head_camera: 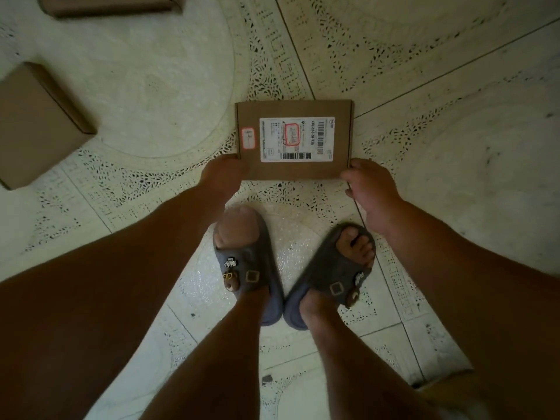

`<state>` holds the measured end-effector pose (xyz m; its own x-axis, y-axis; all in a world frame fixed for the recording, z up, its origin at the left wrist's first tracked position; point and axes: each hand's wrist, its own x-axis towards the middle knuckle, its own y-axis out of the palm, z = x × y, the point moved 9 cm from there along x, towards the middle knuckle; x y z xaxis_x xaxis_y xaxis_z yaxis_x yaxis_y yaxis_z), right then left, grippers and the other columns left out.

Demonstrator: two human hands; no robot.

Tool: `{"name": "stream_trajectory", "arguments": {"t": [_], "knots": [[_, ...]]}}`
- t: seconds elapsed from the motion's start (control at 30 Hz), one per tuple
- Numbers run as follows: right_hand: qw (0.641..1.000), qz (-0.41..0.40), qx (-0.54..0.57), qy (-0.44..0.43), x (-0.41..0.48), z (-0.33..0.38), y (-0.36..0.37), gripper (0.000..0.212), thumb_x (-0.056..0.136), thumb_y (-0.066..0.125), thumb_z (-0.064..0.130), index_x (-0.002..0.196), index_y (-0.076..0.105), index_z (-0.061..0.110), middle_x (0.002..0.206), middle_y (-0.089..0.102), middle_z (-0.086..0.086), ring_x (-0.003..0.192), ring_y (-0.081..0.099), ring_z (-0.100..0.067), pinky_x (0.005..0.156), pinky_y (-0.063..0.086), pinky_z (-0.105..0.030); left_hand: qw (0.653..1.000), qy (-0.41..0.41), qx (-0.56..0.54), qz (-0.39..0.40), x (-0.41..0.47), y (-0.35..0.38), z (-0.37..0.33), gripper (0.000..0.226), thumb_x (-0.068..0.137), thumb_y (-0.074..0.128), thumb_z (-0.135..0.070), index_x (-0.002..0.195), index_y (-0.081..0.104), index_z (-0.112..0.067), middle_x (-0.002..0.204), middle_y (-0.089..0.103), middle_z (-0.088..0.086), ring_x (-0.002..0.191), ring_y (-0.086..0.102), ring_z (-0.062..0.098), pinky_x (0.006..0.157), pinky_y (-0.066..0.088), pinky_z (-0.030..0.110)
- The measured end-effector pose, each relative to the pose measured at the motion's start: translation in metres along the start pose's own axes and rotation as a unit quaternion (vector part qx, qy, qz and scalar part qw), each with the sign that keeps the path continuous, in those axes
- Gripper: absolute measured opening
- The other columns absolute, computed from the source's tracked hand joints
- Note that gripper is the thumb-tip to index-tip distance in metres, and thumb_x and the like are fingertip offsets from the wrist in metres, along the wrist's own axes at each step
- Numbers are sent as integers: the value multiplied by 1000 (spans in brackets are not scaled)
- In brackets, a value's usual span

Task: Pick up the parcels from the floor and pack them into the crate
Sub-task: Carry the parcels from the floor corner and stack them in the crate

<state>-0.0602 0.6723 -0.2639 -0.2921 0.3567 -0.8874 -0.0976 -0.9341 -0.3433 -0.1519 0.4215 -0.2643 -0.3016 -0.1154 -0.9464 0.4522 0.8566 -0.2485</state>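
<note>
Right at the fingertips: the thumb (348,174) of the right hand (368,190) is pressed to the near right corner of the parcel (293,171), and its fingers (351,193) are curled in tight below that corner, bunched together, a proper pinch on the cardboard edge. On the other side, the left hand (225,172) closes over the near left corner with its tip lying on the top face. It's deep in shadow, so the fingers read only as one closed clump and I can't pick them out one by one. Both forearms reach straight down from the bottom of the frame. The parcel is a flat brown carton lying level, just ahead of the toes and square between the two hands. Whether it's resting on the tiles or a touch off them, I can't say. It faces up with a white shipping label (296,139) carrying barcodes and a red scribble, and a small red-edged sticker (248,139) just left of that. Below the hands are two grey slippers (247,269) with little charms, heels close together. The floor (439,71) is pale patterned tile. A second parcel (39,122) sits well off to the left, and a third parcel (109,4) is cut by the top edge.
</note>
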Motion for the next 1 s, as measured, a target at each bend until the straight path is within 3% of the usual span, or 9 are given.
{"name": "stream_trajectory", "arguments": {"t": [0.07,0.27,0.33,0.4,0.5,0.57,0.73,0.83,1.0], "knots": [[1000,-2,-4,-9,-17,5,-9,11,84,53,15,84,63,12,90,64,-3,90,60,-21,96,49,-53,1000,7,20,9,-21,-2,-5,26,92,48,-6,79,55,-28,91,58,0,82,54,16,94,45,37],[1000,-4,18,-21,-130,37,-44,17,90,53,21,90,64,34,97,65,6,99,63,-23,91,53,-45,1000,22,-4,20,-131,-28,-34,23,82,53,-9,77,66,-27,90,69,1,93,61,21,90,50,38],[998,-23,37,-34,-183,53,-62,15,89,55,25,95,66,33,100,67,6,97,64,-20,85,55,-40,999,23,-37,24,-183,-39,-47,25,81,54,-7,78,70,-26,80,71,-7,80,66,13,71,53,26],[996,-40,67,-52,-240,74,-81,20,89,56,22,86,66,39,95,69,10,93,66,-16,82,55,-38,997,36,-63,29,-242,-51,-63,27,87,53,-6,83,70,-26,75,71,-12,67,68,2,55,51,14],[989,-51,125,-65,-324,113,-115,30,90,56,12,81,64,38,85,67,15,82,63,-8,71,51,-26,993,79,-77,33,-331,-75,-91,28,92,51,-5,97,64,-29,80,66,-16,55,62,-13,47,45,4],[984,-47,157,-67,-376,133,-132,31,92,54,6,88,61,36,86,64,14,77,60,-3,67,47,-20,990,108,-85,36,-383,-93,-105,31,92,52,-6,110,61,-31,93,64,-17,67,64,-11,56,48,9],[976,-75,170,-114,-484,196,-178,28,93,54,12,106,61,36,103,64,16,98,61,-11,79,48,-23,982,180,-58,12,-490,-153,-143,47,93,51,-11,137,50,-28,137,52,-7,124,51,15,106,39,34],[967,-78,185,-155,-538,230,-197,27,94,55,14,117,61,27,107,63,13,98,59,-7,83,47,-23,975,215,-46,-12,-546,-183,-154,46,97,50,-21,143,42,-29,147,43,-1,131,44,19,107,31,37],[952,-57,193,-232,-604,266,-209,26,92,56,8,99,67,30,108,69,4,101,63,-13,87,52,-32,962,253,-95,-41,-617,-222,-147,48,94,53,-33,141,42,-36,147,43,2,132,44,22,110,35,47]]}}
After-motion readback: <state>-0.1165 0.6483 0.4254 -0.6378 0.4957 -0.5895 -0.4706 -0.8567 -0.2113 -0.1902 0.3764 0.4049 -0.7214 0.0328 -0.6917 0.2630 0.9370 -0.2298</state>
